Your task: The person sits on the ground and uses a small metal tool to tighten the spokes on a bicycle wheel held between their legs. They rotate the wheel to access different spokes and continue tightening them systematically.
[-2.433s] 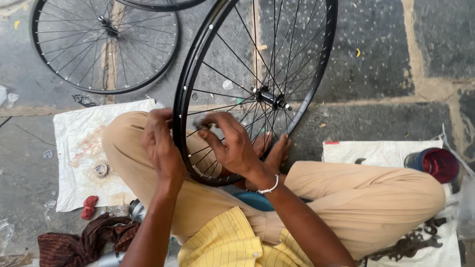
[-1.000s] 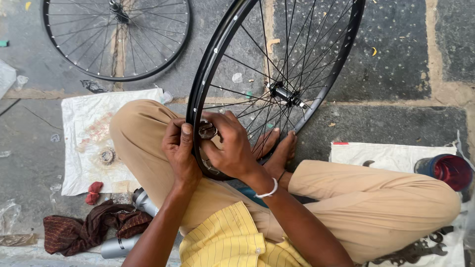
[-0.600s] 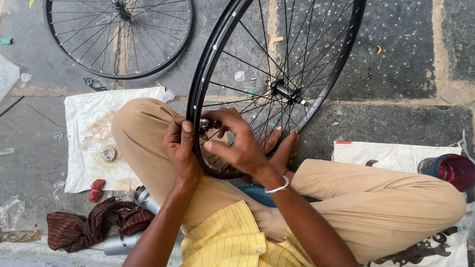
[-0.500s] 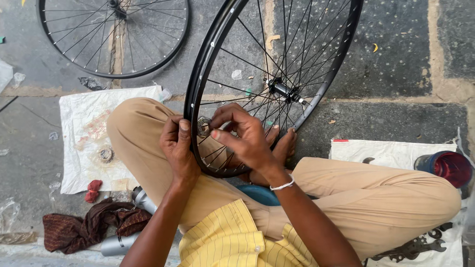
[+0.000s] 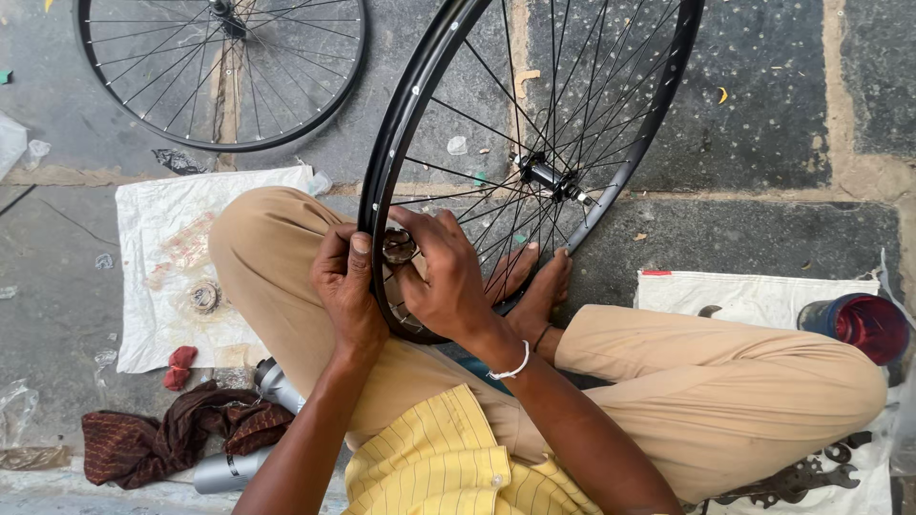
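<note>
**On a stone floor, two hands at a wheel rim**

On grey stone paving with pale mortar seams, a person sits cross-legged in tan trousers and a yellow striped shirt. A black spoked bicycle wheel (image 5: 534, 172) stands upright between the knees, its lower rim resting by the bare foot (image 5: 534, 286). The left hand (image 5: 345, 291) is wrapped around the rim from outside, thumb pointing up along it. The right hand (image 5: 444, 277), a white bangle at its wrist, reaches in through the spokes and pinches a small round metal tool (image 5: 398, 246) against the rim, just beside the left thumb.

A second wheel (image 5: 224, 72) lies flat on the floor at upper left, well apart. A white sack cloth (image 5: 157, 229) is spread under the left knee (stained, with a small round metal part on it). Near it lie a dark brown rag (image 5: 176, 441) and a grey metal can (image 5: 234, 467). Another white cloth (image 5: 754, 296) on the right carries a red-topped container (image 5: 859, 326) and dark metal tools (image 5: 792, 482).
</note>
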